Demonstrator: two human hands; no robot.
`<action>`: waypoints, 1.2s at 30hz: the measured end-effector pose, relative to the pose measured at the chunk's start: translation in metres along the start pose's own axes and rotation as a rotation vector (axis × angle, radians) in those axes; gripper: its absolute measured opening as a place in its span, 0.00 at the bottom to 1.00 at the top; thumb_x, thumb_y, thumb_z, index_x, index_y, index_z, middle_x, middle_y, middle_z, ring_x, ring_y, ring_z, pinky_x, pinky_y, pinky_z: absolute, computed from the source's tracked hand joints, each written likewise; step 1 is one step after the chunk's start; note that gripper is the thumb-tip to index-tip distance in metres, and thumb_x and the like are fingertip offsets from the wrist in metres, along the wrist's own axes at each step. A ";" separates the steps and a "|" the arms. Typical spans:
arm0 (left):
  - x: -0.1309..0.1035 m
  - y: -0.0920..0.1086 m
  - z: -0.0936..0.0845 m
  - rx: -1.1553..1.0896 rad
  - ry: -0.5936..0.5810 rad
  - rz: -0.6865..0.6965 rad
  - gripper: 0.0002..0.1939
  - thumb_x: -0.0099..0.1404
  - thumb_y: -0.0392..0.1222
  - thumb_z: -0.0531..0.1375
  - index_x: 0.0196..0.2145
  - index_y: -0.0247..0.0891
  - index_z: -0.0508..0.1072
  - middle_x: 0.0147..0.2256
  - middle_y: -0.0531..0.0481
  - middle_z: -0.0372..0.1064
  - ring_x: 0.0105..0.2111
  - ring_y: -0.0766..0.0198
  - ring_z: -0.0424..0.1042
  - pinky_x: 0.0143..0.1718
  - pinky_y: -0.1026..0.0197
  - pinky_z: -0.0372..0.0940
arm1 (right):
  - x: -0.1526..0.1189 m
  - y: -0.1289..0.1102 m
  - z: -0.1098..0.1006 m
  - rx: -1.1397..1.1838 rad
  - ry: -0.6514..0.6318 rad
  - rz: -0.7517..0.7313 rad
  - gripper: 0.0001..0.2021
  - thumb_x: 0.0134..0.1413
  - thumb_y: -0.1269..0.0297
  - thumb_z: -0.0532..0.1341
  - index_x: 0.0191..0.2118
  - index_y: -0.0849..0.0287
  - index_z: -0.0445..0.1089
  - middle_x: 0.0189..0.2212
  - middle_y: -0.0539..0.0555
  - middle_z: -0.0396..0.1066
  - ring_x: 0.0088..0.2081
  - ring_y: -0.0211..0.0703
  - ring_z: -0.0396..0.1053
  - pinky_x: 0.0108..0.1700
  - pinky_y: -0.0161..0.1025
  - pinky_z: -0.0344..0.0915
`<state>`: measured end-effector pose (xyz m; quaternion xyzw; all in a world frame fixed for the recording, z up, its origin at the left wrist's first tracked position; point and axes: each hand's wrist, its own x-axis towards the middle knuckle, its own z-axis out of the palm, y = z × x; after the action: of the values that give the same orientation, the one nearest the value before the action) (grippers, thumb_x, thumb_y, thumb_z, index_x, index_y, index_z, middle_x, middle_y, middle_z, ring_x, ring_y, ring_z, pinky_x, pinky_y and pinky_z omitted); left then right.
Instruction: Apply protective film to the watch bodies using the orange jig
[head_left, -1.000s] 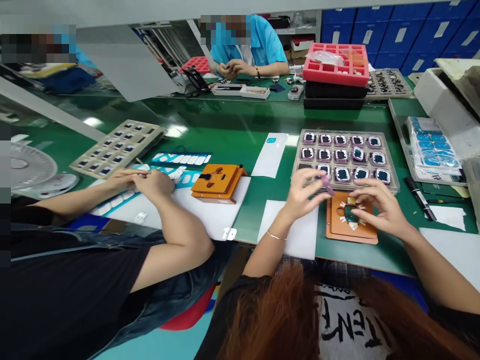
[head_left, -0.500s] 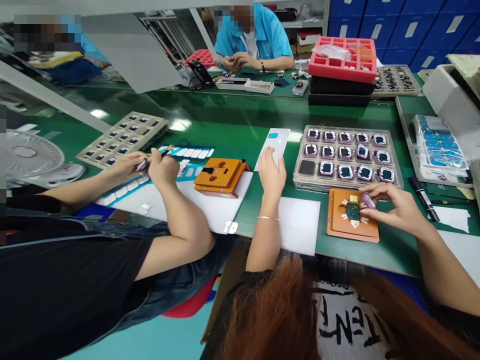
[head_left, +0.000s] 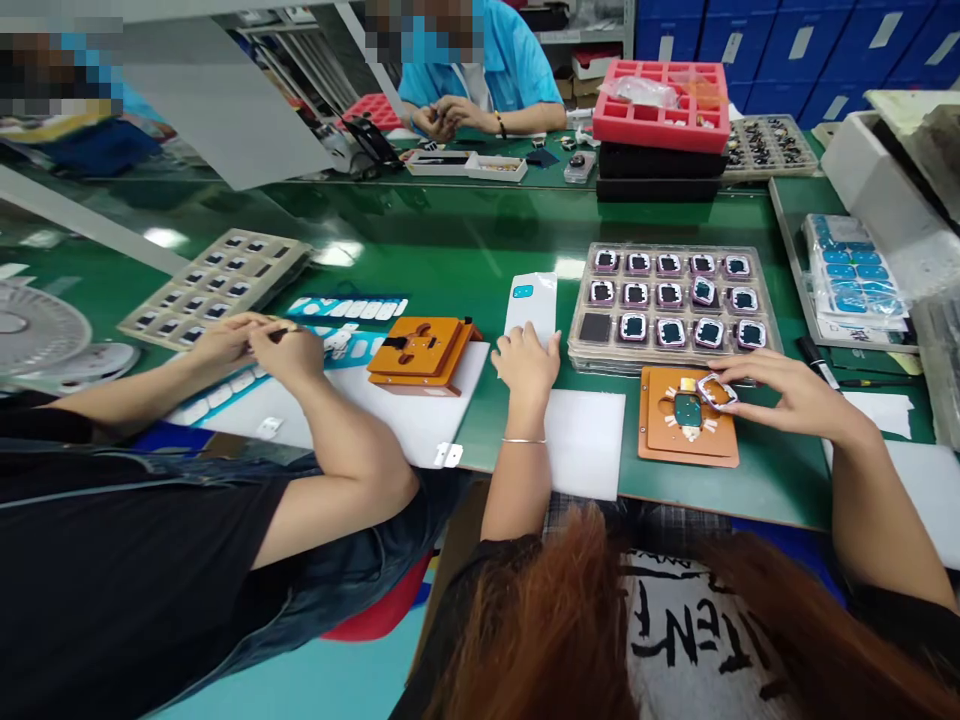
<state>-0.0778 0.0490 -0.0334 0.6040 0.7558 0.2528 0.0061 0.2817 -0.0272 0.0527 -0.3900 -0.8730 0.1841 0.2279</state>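
My right hand (head_left: 795, 400) pinches a purple-rimmed square watch case (head_left: 704, 387), its open middle showing, tilted over the right side of an orange fixture (head_left: 652, 440). A dark green square part (head_left: 688, 409) sits at the fixture's centre, ringed by small pale tabs. My left hand (head_left: 525, 365) is open, palm down, its spread fingers at the lower edge of a white sheet (head_left: 534, 315) bearing a blue sticker (head_left: 523, 292). Whether the fingertips press on the sheet is hard to tell. Behind the fixture, a clear tray (head_left: 579, 345) carries several similar watch cases.
A white pad (head_left: 585, 440) lies between my hands. To the left, a co-worker's hands (head_left: 281, 350) work beside another orange fixture (head_left: 416, 355). A black marker (head_left: 817, 362) and a white paper (head_left: 881, 412) lie at right. Another person (head_left: 480, 80) sits opposite.
My right hand has turned the watch case from edge-on to show its open face. My left hand has shifted down and lies flatter at the sheet's lower edge. The view has shifted slightly.
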 end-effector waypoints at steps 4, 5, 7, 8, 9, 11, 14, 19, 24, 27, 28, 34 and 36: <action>0.000 0.004 -0.002 0.008 -0.211 0.077 0.30 0.71 0.52 0.49 0.67 0.39 0.58 0.58 0.32 0.67 0.61 0.36 0.60 0.57 0.31 0.58 | -0.001 0.004 -0.002 0.039 0.012 -0.013 0.10 0.60 0.55 0.62 0.44 0.50 0.76 0.48 0.53 0.77 0.47 0.54 0.75 0.51 0.55 0.71; -0.001 0.004 -0.001 0.019 -0.239 0.062 0.30 0.71 0.52 0.49 0.67 0.40 0.59 0.56 0.32 0.69 0.59 0.36 0.62 0.54 0.30 0.60 | -0.001 0.004 -0.002 0.046 0.017 -0.001 0.11 0.59 0.55 0.62 0.44 0.50 0.77 0.49 0.54 0.77 0.48 0.54 0.75 0.52 0.55 0.71; -0.002 0.003 0.001 0.024 -0.193 0.024 0.30 0.71 0.54 0.50 0.65 0.38 0.61 0.51 0.31 0.73 0.55 0.35 0.65 0.50 0.32 0.63 | 0.000 0.001 0.000 0.055 0.028 0.013 0.10 0.59 0.55 0.62 0.42 0.50 0.77 0.52 0.54 0.75 0.51 0.55 0.74 0.55 0.54 0.71; -0.003 0.002 0.001 0.017 -0.131 0.009 0.31 0.71 0.56 0.50 0.65 0.36 0.62 0.49 0.30 0.74 0.53 0.36 0.65 0.50 0.33 0.64 | 0.000 -0.001 0.001 0.057 0.031 0.013 0.10 0.59 0.55 0.62 0.41 0.51 0.76 0.52 0.54 0.75 0.51 0.54 0.74 0.55 0.53 0.71; -0.003 0.002 0.002 0.006 -0.060 -0.007 0.32 0.70 0.58 0.50 0.64 0.34 0.63 0.47 0.29 0.74 0.52 0.36 0.65 0.49 0.34 0.64 | 0.001 -0.003 0.003 0.058 0.033 0.009 0.09 0.59 0.55 0.62 0.40 0.51 0.76 0.52 0.55 0.75 0.50 0.54 0.74 0.54 0.52 0.72; -0.002 0.004 -0.001 -0.021 0.071 -0.030 0.33 0.70 0.60 0.49 0.61 0.32 0.65 0.45 0.28 0.75 0.51 0.36 0.65 0.48 0.35 0.64 | 0.002 -0.006 0.005 0.055 0.032 0.004 0.09 0.60 0.54 0.61 0.37 0.52 0.75 0.48 0.56 0.76 0.48 0.53 0.75 0.51 0.51 0.73; -0.004 0.016 -0.015 -0.130 0.239 0.082 0.29 0.72 0.59 0.46 0.56 0.34 0.70 0.47 0.32 0.73 0.50 0.41 0.66 0.50 0.40 0.63 | 0.001 -0.008 0.006 0.043 0.031 0.008 0.11 0.61 0.53 0.61 0.40 0.53 0.74 0.47 0.58 0.75 0.48 0.53 0.74 0.49 0.51 0.73; -0.029 0.052 -0.037 -0.445 0.137 0.893 0.23 0.75 0.54 0.43 0.50 0.45 0.74 0.45 0.48 0.77 0.47 0.55 0.69 0.55 0.47 0.58 | -0.006 -0.001 0.001 0.065 0.025 -0.037 0.11 0.60 0.54 0.63 0.45 0.52 0.74 0.52 0.56 0.74 0.51 0.54 0.74 0.54 0.52 0.72; -0.058 0.075 -0.026 -0.436 -0.255 1.376 0.27 0.73 0.62 0.44 0.51 0.48 0.76 0.52 0.52 0.75 0.55 0.51 0.65 0.57 0.43 0.52 | -0.008 0.004 -0.001 0.088 0.009 -0.013 0.12 0.57 0.54 0.65 0.45 0.50 0.76 0.53 0.53 0.74 0.51 0.54 0.74 0.55 0.52 0.72; -0.062 0.078 -0.019 -0.427 -0.299 1.369 0.26 0.72 0.63 0.48 0.48 0.47 0.77 0.50 0.50 0.77 0.52 0.51 0.66 0.55 0.43 0.52 | -0.007 0.000 0.002 0.069 0.024 -0.006 0.10 0.58 0.55 0.64 0.44 0.50 0.76 0.52 0.53 0.75 0.50 0.54 0.75 0.54 0.53 0.72; -0.063 0.079 -0.019 -0.447 -0.281 1.349 0.24 0.71 0.62 0.50 0.47 0.47 0.78 0.48 0.50 0.78 0.51 0.51 0.67 0.55 0.43 0.53 | -0.007 -0.003 0.003 0.051 0.040 -0.004 0.10 0.58 0.55 0.64 0.43 0.51 0.76 0.51 0.54 0.76 0.49 0.54 0.75 0.53 0.53 0.72; -0.066 0.084 -0.028 -0.597 -0.092 1.030 0.22 0.65 0.62 0.61 0.43 0.40 0.78 0.43 0.48 0.79 0.47 0.54 0.66 0.49 0.49 0.59 | -0.005 -0.028 0.016 -0.106 0.148 -0.030 0.07 0.61 0.59 0.63 0.41 0.54 0.76 0.48 0.57 0.77 0.43 0.51 0.75 0.45 0.50 0.72; -0.066 0.085 -0.030 -0.551 -0.118 1.023 0.32 0.61 0.68 0.60 0.48 0.38 0.76 0.47 0.45 0.77 0.47 0.52 0.65 0.48 0.49 0.59 | -0.005 -0.033 0.021 -0.131 0.160 -0.068 0.07 0.61 0.61 0.63 0.42 0.55 0.76 0.48 0.57 0.77 0.40 0.49 0.75 0.41 0.48 0.72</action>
<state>0.0079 -0.0100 0.0061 0.8814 0.2727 0.3769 0.0822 0.2534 -0.0543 0.0507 -0.3878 -0.8748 0.0870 0.2771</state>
